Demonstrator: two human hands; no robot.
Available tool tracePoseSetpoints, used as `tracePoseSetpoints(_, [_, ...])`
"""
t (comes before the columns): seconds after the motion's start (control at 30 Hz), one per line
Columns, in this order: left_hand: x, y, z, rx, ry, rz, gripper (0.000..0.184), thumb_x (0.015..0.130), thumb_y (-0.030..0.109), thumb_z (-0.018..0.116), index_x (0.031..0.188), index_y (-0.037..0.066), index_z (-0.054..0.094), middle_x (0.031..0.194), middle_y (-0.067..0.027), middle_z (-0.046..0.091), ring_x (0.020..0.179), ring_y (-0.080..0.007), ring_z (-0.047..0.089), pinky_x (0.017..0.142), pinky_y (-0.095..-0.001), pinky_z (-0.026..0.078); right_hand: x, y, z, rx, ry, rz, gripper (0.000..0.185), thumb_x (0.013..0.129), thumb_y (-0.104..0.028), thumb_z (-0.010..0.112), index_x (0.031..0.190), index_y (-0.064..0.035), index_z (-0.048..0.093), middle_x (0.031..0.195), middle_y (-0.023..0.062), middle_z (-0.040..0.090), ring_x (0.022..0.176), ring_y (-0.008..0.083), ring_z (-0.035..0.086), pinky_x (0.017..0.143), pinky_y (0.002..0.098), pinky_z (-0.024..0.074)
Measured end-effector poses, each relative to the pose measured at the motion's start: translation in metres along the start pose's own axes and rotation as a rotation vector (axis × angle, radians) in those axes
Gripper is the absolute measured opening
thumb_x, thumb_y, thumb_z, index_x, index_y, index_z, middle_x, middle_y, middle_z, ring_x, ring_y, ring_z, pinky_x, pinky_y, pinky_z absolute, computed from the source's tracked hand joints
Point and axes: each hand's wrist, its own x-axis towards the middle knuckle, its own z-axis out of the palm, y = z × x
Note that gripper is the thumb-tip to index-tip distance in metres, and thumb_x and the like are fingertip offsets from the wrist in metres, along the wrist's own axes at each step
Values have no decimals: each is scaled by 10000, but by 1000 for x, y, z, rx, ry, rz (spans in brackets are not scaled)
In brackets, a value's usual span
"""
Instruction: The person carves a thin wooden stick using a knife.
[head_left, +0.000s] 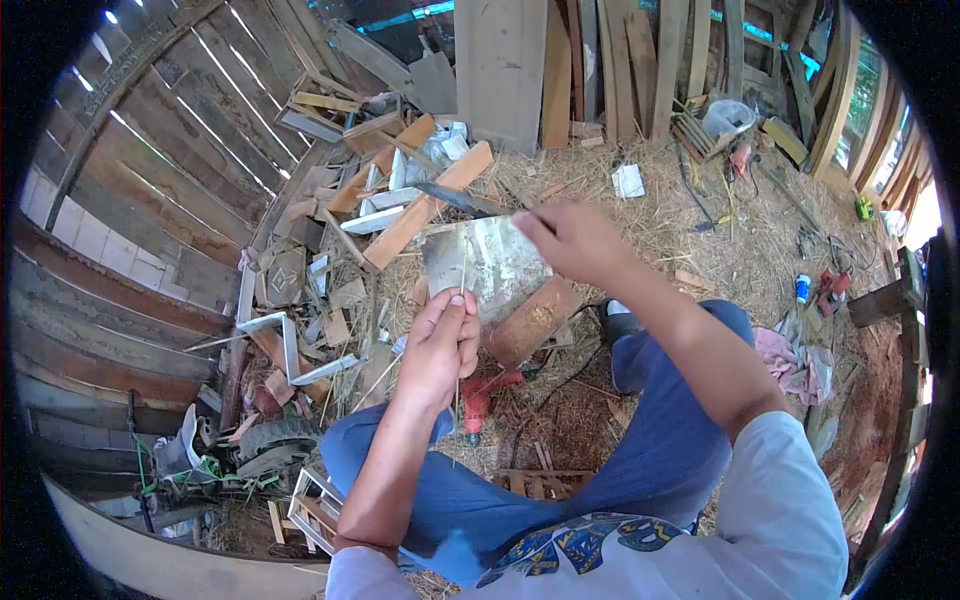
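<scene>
My left hand is closed around a thin light-coloured strip, which looks like split wood or bamboo. The strip stands roughly upright in the view, poking out above and below the fist. In my right hand is the handle end of a large knife; its dark blade points left, above the strip. Beneath both hands lies a worn, whitish-stained flat board. A reddish-brown wood block sits against its near edge. Close below my left hand, a red power tool rests on the ground between my legs.
Orange-brown planks and offcuts pile up at the left. A white angled frame piece lies nearer. Tall boards lean at the back. Straw covers the floor. On the right are a blue can and a pink cloth.
</scene>
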Motion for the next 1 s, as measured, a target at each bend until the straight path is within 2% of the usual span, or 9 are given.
tracePoseSetpoints(0.07, [2,0,-2,-25,-3,-28,171,1101,227,416,990,136,507,671,72,318,475,-26,214,409,-219,167,-12,-15,2,-40,-107,-123,462,1000,-440,546,752,-64,644,628,172,606,632,410,628,593,502,495])
tracePoseSetpoints(0.17, [3,-1,-5,-72,-48,-25,188,1106,235,411,1003,115,513,677,71,365,470,-21,245,409,-216,171,-14,-25,4,-33,-181,-127,467,984,-475,543,769,-83,678,658,169,651,655,405,664,618,525,521])
tracePoseSetpoints(0.4, [-1,5,-3,-67,-57,-36,179,1092,213,414,961,139,509,652,87,308,462,-22,206,405,-224,148,-19,-27,14,-24,-210,-291,442,967,-473,572,741,-105,664,606,151,620,592,390,644,558,502,509])
tracePoseSetpoints(0.5, [-2,5,-5,-150,-111,-82,156,1077,187,417,954,142,501,646,87,295,459,-20,198,402,-225,135,-14,-21,15,-24,-116,-201,420,959,-470,581,741,-120,665,585,143,605,567,382,634,540,498,498])
tracePoseSetpoints(0.57, [-1,8,-6,-189,-147,-99,144,1069,175,419,953,144,497,645,87,288,458,-19,197,400,-225,128,-21,-28,14,29,-115,-364,414,954,-468,586,730,-126,654,567,134,589,549,376,627,530,499,489])
tracePoseSetpoints(0.83, [-1,7,-13,-370,-256,-167,136,1078,205,416,970,160,486,643,95,250,448,-22,192,382,-219,132,-17,-27,12,-52,-112,-435,416,953,-480,584,742,-125,630,570,119,591,541,356,628,517,482,484])
tracePoseSetpoints(0.9, [1,6,-18,-425,-300,-184,141,1082,214,416,970,163,486,643,96,248,447,-22,192,379,-217,135,-10,-18,12,-57,-49,-300,410,956,-476,584,749,-126,627,563,116,585,537,352,626,513,477,484])
tracePoseSetpoints(0.93, [2,6,-19,-483,-347,-195,146,1086,223,416,971,167,486,643,97,245,446,-22,192,377,-216,137,-12,-18,11,-59,-50,-299,410,956,-476,584,749,-126,627,563,116,585,537,352,626,513,477,484])
tracePoseSetpoints(1.0, [1,5,-18,-467,-359,-199,149,1088,228,414,971,169,487,641,99,241,445,-22,190,375,-215,134,-13,-20,7,-39,-14,-384,391,961,-405,612,708,-109,580,537,111,539,497,348,580,477,445,451])
